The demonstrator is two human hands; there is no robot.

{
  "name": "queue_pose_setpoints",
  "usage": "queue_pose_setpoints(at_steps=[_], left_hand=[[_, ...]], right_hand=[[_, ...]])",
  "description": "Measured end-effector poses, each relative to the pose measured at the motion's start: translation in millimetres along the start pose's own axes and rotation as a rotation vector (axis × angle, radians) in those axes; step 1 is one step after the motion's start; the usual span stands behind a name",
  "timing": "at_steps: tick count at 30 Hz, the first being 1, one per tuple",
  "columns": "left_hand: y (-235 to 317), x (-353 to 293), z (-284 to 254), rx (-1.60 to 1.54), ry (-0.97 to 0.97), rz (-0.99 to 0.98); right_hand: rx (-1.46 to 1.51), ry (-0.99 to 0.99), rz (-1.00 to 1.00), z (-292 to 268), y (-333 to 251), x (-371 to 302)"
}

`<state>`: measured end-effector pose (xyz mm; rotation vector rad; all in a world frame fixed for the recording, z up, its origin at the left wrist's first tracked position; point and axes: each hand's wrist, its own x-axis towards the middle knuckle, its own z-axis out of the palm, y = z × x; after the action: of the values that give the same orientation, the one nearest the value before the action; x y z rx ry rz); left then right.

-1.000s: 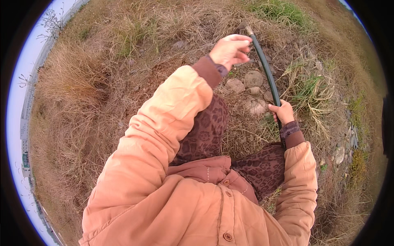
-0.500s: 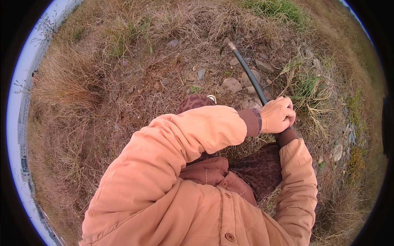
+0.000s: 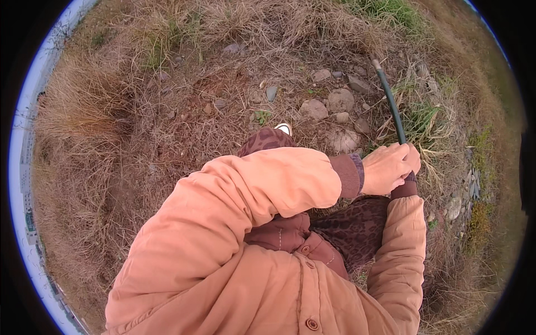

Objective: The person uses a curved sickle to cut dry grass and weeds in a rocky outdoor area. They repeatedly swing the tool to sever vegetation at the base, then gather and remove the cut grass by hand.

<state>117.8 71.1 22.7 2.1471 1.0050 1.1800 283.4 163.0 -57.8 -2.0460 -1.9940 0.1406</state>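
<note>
A hoe (image 3: pixel 393 106) with a dark green handle extends away from me at the right, its far end near the grass. Its metal head barely shows now beyond the pale tip of the handle. My left hand (image 3: pixel 385 168) reaches across my body and is closed at the handle's near end. Pressed up against it, my right hand (image 3: pixel 414 159) is wrapped round the same handle, partly hidden behind the left. Both forearms are in loose orange-tan sleeves with brown knit cuffs.
Several rounded stones (image 3: pixel 340 100) lie in the dry soil ahead. A green grass tuft (image 3: pixel 421 118) grows right of the handle, and tall dry grass (image 3: pixel 92 120) stands at the left. My white-tipped shoe (image 3: pixel 283 129) and patterned trouser leg (image 3: pixel 354 229) are below.
Both hands have shifted right and slightly nearer with the hoe. Its far end has swung right, away from the stones, and its curved head has turned mostly out of sight.
</note>
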Motion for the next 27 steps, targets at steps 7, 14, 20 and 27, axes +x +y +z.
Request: queue_pose_setpoints(at_steps=[7,14,20,27], left_hand=[[6,-4,5,-0.086,0.036,0.045],[4,-4,4,-0.111,0.087,0.080],[6,-7,4,-0.040,0.025,0.083],[7,-5,3,-0.099,0.047,0.151]], right_hand=[[0.293,0.017,-0.057,-9,9,-4],[0.841,-0.051,-0.280,31,3,-33],[0.845,-0.022,-0.289,38,-29,-44],[-0.075,-0.142,0.092,14,-25,11]])
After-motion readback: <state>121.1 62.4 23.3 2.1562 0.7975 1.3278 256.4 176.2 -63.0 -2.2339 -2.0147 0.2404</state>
